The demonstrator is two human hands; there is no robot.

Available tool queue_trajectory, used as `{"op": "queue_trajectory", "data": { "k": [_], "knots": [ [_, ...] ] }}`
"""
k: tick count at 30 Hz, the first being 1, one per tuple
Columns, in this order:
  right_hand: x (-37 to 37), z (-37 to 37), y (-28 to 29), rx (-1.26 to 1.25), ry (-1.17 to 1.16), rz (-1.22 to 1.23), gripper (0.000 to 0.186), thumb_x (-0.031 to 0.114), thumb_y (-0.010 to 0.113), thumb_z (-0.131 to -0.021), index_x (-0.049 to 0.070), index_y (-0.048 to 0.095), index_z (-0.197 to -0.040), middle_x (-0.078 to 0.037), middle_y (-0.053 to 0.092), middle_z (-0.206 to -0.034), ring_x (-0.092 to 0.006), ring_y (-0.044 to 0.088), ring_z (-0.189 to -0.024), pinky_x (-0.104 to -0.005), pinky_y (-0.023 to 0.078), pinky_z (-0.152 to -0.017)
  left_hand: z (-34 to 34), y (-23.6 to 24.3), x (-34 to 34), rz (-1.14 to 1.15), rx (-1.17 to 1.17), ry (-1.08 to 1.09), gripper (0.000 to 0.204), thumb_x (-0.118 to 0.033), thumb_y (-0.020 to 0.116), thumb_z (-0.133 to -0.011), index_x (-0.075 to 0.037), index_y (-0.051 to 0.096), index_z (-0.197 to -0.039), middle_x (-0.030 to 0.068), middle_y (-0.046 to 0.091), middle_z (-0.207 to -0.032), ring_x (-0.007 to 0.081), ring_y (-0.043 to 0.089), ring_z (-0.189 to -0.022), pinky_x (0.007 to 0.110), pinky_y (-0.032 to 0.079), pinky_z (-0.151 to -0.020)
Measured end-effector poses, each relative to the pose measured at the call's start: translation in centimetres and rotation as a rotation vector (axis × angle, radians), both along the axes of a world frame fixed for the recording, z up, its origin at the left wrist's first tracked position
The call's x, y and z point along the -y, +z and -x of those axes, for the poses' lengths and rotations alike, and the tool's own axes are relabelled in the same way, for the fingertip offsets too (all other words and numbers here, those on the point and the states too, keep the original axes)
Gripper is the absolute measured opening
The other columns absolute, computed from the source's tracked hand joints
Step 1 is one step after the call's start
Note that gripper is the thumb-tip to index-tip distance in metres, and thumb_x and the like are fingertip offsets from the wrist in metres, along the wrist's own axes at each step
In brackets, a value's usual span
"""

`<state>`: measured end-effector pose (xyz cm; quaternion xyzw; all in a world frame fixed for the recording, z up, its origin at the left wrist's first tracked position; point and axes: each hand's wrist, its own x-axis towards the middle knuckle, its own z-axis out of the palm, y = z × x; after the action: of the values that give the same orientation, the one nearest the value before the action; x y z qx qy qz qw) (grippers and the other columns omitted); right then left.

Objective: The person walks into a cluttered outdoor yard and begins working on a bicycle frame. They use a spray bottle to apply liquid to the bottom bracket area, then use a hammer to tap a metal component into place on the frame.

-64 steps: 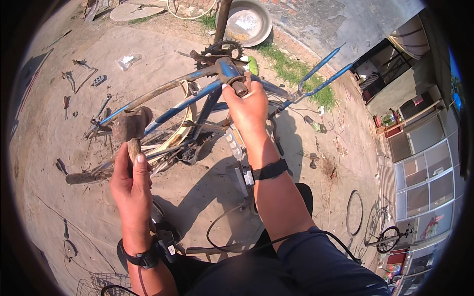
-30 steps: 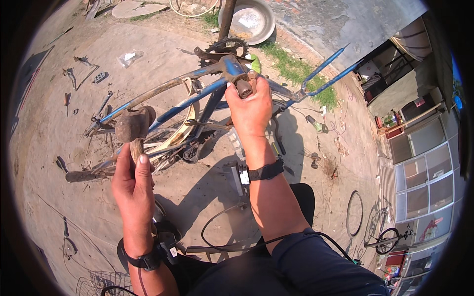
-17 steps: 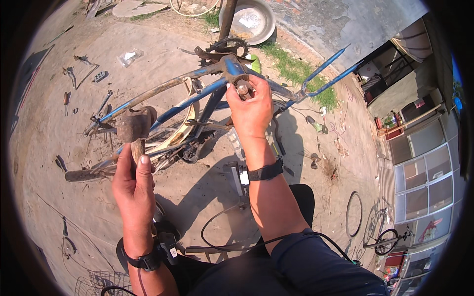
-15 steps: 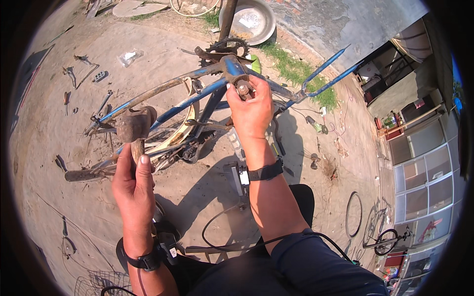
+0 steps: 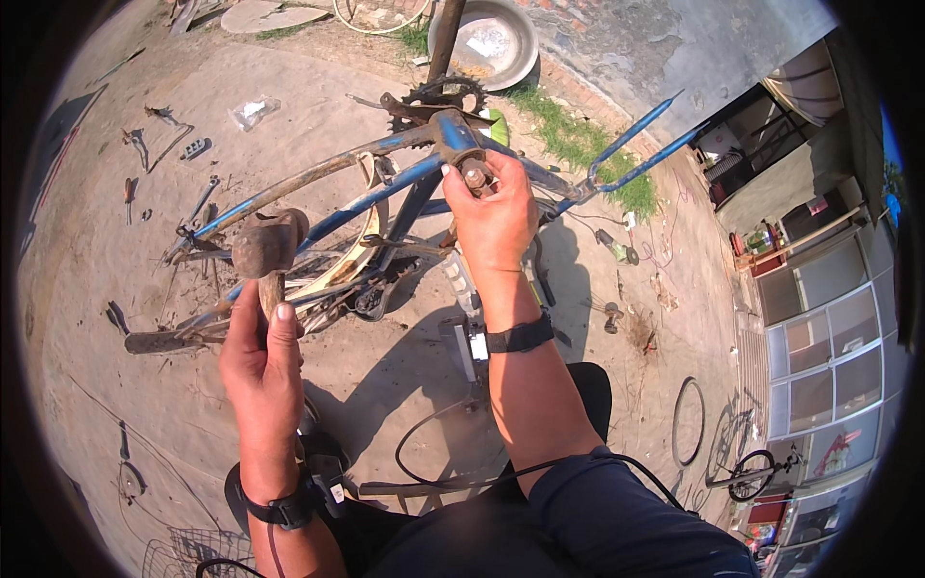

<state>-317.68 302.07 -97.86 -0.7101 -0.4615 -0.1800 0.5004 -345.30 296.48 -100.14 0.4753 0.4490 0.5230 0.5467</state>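
A blue, rusty bicycle frame (image 5: 349, 206) lies across the middle of the view, its bottom bracket shell (image 5: 453, 138) uppermost. Held around its wooden handle, a rusty hammer (image 5: 262, 252) stands head up in my left hand (image 5: 265, 371), in front of the frame's left part. My right hand (image 5: 493, 226) is closed at the shell's opening, thumb and fingers around a rusty metal axle (image 5: 474, 179) whose threaded end points up at me. How deep the axle sits in the shell is hidden by my fingers. A toothed chainring (image 5: 462, 91) shows beyond the shell.
A round metal basin (image 5: 496, 43) stands at the far side beside a post (image 5: 444, 39). Scattered tools, including a screwdriver (image 5: 128, 197), lie on the concrete at left. A tyre (image 5: 688, 421) and a small bicycle (image 5: 756, 475) are at right. A black cable (image 5: 424, 482) crosses near my lap.
Both hands stay almost in place. My right hand and the hammer in my left have shifted very slightly to the right.
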Motion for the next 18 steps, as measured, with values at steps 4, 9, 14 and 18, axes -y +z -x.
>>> {"op": "queue_trajectory", "data": {
  "k": [4,9,14,18],
  "knots": [
    [-0.06,-0.13,-0.11,-0.005,-0.001,0.001,0.041,0.028,0.089,-0.07,0.008,0.069,-0.101,-0.009,0.073,-0.092,-0.0313,0.071,-0.085,-0.0414,0.056,-0.076,-0.01,-0.04,0.01,-0.005,-0.017,0.006,0.043,-0.015,0.062,-0.106,0.004,0.052,-0.144,-0.0018,0.059,-0.093,0.0039,0.048,-0.076,0.018,0.039,-0.063],
    [-0.06,-0.24,0.12,-0.061,0.005,0.034,0.042,0.031,0.088,-0.071,0.007,0.07,-0.1,-0.011,0.074,-0.092,-0.0313,0.072,-0.084,-0.0409,0.056,-0.075,0.14,0.1,-0.05,0.021,0.005,-0.015,0.044,-0.015,0.062,-0.106,0.004,0.052,-0.144,-0.0014,0.06,-0.094,0.0044,0.048,-0.076,0.019,0.04,-0.064],
    [-0.23,-0.35,0.1,-0.143,0.004,0.053,0.044,0.036,0.087,-0.073,0.007,0.069,-0.1,-0.012,0.075,-0.09,-0.0309,0.073,-0.08,-0.0403,0.057,-0.073,0.08,-0.17,-0.07,0.003,0.001,0.0,0.044,-0.014,0.063,-0.105,0.003,0.052,-0.144,-0.001,0.061,-0.094,0.0045,0.049,-0.074,0.019,0.04,-0.062],
    [-0.33,-0.18,0.13,-0.155,-0.031,0.069,0.044,0.038,0.087,-0.073,0.006,0.069,-0.098,-0.012,0.075,-0.086,-0.0312,0.073,-0.078,-0.0403,0.057,-0.072,0.07,0.23,0.07,0.022,-0.009,-0.003,0.045,-0.014,0.063,-0.105,0.004,0.052,-0.144,-0.0006,0.061,-0.094,0.0048,0.049,-0.076,0.019,0.041,-0.064]
  ]
}}
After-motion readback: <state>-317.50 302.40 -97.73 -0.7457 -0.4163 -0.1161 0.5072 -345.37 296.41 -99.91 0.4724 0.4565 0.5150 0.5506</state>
